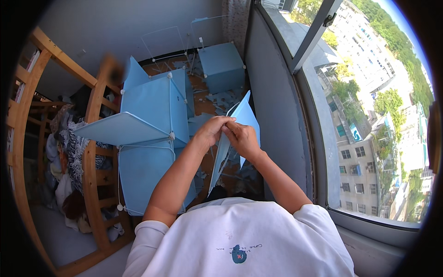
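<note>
My left hand [215, 129] and my right hand [243, 138] meet in front of me, both closed at the top edges of blue plastic panels with white wire rims. One panel [250, 121] rises behind and to the right of my fingers. Another panel [222, 151] hangs steeply below my hands, seen almost edge-on. My fingertips partly hide where the panels come together. To the left stands a cube storage unit [150, 104] of similar blue panels, held by round white connectors [172, 135]. One of its panels [121, 128] sticks out to the left like an open door.
A separate blue cube [224, 69] stands at the far wall, near bare wire frames [166, 41]. Pale blue film scraps [221, 99] litter the brown floor. A wooden bunk frame [92, 152] with heaped clothes lies left. A window [318, 37] and low wall bound the right.
</note>
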`<state>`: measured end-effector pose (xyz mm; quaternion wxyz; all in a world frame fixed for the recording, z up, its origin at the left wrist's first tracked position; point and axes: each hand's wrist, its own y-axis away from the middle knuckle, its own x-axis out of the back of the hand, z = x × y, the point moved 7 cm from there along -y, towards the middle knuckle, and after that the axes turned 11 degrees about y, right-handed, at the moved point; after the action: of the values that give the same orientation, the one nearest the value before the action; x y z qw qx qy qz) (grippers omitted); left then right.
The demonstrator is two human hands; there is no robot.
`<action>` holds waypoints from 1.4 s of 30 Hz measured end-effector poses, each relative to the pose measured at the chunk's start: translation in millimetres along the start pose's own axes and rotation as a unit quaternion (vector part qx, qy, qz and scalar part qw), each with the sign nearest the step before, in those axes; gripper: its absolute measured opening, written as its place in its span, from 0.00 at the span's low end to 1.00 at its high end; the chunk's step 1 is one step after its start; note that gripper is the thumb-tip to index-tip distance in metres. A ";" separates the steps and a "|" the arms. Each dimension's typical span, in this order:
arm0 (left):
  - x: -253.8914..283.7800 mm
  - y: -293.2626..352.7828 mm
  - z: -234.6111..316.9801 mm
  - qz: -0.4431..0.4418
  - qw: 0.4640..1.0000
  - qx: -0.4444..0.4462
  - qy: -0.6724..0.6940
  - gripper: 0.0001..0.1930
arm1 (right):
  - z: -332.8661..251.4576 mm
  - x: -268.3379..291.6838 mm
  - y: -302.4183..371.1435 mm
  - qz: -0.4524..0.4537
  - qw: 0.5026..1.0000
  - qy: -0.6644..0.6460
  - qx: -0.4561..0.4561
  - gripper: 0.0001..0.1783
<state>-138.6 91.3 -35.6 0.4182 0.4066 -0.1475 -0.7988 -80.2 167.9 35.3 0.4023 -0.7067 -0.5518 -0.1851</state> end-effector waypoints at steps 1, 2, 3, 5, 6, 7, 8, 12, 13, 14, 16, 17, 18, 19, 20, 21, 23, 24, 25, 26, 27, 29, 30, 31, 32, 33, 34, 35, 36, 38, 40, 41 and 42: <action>0.1 -2.5 3.2 0.005 1.000 -0.013 -0.012 0.08 | -2.4 -0.2 0.5 0.002 1.000 0.011 0.007 0.11; 1.3 -5.7 4.9 0.010 0.999 -0.026 -0.023 0.07 | -4.4 -0.8 1.3 0.004 1.000 0.021 0.013 0.11; 2.8 -9.2 5.9 0.015 0.999 -0.038 -0.035 0.06 | -5.1 -0.4 1.4 0.009 0.999 0.039 0.024 0.11; 8.4 -19.5 4.6 0.033 0.997 -0.069 -0.021 0.06 | -5.6 0.5 1.3 0.019 0.996 0.075 0.044 0.10; 11.3 -24.6 3.4 0.042 0.996 -0.084 -0.013 0.05 | -8.4 1.7 1.9 0.023 0.995 0.082 0.058 0.11; 15.8 -29.0 2.7 0.061 0.993 -0.103 -0.013 0.05 | -12.3 3.4 2.7 0.028 0.993 0.089 0.071 0.12; 17.0 -30.5 3.2 0.080 0.989 -0.121 -0.012 0.05 | -14.7 4.3 4.5 0.032 0.991 0.097 0.084 0.12; 14.6 -22.1 17.0 0.173 0.960 -0.180 -0.124 0.06 | -18.1 0.6 14.1 0.026 0.985 0.136 0.105 0.15; 14.3 -23.6 16.4 0.180 0.959 -0.183 -0.117 0.06 | -17.4 1.2 15.2 0.036 0.985 0.131 0.108 0.15; 15.0 -24.5 15.4 0.188 0.958 -0.186 -0.110 0.06 | -16.5 1.3 16.6 0.045 0.985 0.125 0.113 0.15; 17.9 -29.3 12.9 0.204 0.952 -0.202 -0.108 0.07 | -16.3 3.6 19.2 0.052 0.984 0.127 0.114 0.15; 19.4 -31.9 11.9 0.214 0.946 -0.215 -0.114 0.07 | -16.6 5.1 20.4 0.048 0.983 0.136 0.112 0.16; 21.1 -34.0 10.9 0.223 0.940 -0.228 -0.119 0.08 | -16.6 6.4 21.2 0.045 0.982 0.145 0.109 0.16; 24.3 -36.1 8.1 0.235 0.938 -0.231 -0.109 0.08 | -17.0 7.2 21.5 0.041 0.982 0.150 0.112 0.16; 25.2 -36.4 6.5 0.246 0.935 -0.233 -0.100 0.08 | -16.4 8.0 21.9 0.038 0.981 0.154 0.114 0.16; 26.0 -36.3 5.4 0.258 0.933 -0.235 -0.091 0.08 | -15.5 8.3 22.3 0.035 0.980 0.159 0.116 0.16; 25.6 -38.9 4.1 0.267 0.931 -0.233 -0.086 0.08 | -12.3 11.3 20.6 0.041 0.981 0.140 0.129 0.16; 25.6 -39.5 4.4 0.271 0.930 -0.232 -0.083 0.07 | -11.9 12.4 20.2 0.044 0.981 0.132 0.136 0.16; 25.5 -40.9 3.5 0.264 0.936 -0.227 -0.060 0.07 | -6.0 12.3 19.4 0.037 0.991 0.096 0.091 0.17; 21.8 -38.7 5.1 0.256 0.940 -0.222 -0.035 0.08 | 0.0 11.3 19.5 0.028 0.997 0.060 0.046 0.17; 19.4 -37.7 5.3 0.248 0.944 -0.216 -0.011 0.08 | 5.2 9.4 20.4 0.020 1.000 0.024 0.001 0.17; 21.4 -34.3 4.9 0.229 0.948 -0.219 0.018 0.09 | 20.7 -9.9 28.8 -0.028 0.979 -0.132 -0.151 0.20; 18.5 -32.3 5.3 0.217 0.951 -0.220 0.029 0.10 | 32.0 -25.4 36.7 -0.032 0.956 -0.214 -0.196 0.21; 13.2 -30.5 6.5 0.207 0.952 -0.227 0.010 0.10 | 42.3 -37.7 44.4 -0.035 0.924 -0.295 -0.239 0.22; 7.1 -23.0 8.4 0.200 0.952 -0.232 -0.006 0.10 | 43.4 -40.1 48.0 -0.044 0.933 -0.267 -0.237 0.22; 3.2 -19.4 9.3 0.193 0.952 -0.237 -0.021 0.10 | 42.4 -42.3 52.5 -0.030 0.930 -0.276 -0.240 0.21; 1.7 -21.1 9.4 0.187 0.947 -0.260 -0.028 0.10 | 44.3 -43.6 55.9 -0.026 0.924 -0.282 -0.256 0.21; -1.1 -21.5 11.2 0.182 0.940 -0.285 -0.035 0.11 | 44.4 -44.2 57.4 -0.021 0.918 -0.288 -0.270 0.20; -3.4 -20.9 12.8 0.177 0.933 -0.310 -0.041 0.11 | 47.3 -47.5 59.2 -0.014 0.897 -0.329 -0.293 0.18; -7.9 -18.6 12.7 0.168 0.929 -0.327 -0.040 0.11 | 57.3 -56.7 62.7 0.004 0.848 -0.408 -0.339 0.16; -13.3 -15.0 13.6 0.158 0.929 -0.332 -0.042 0.12 | 65.3 -66.5 65.0 -0.010 0.833 -0.431 -0.348 0.15; -13.9 -13.0 14.1 0.154 0.931 -0.328 -0.043 0.12 | 64.8 -67.5 63.6 -0.018 0.825 -0.442 -0.353 0.14; -13.9 -11.7 14.8 0.150 0.933 -0.324 -0.044 0.12 | 64.5 -64.9 61.6 -0.008 0.837 -0.422 -0.349 0.15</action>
<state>-152.0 107.8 -25.7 0.6352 0.1867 0.0416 -0.7483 -55.7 172.7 -72.1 -0.1442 -0.8057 -0.5720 -0.0526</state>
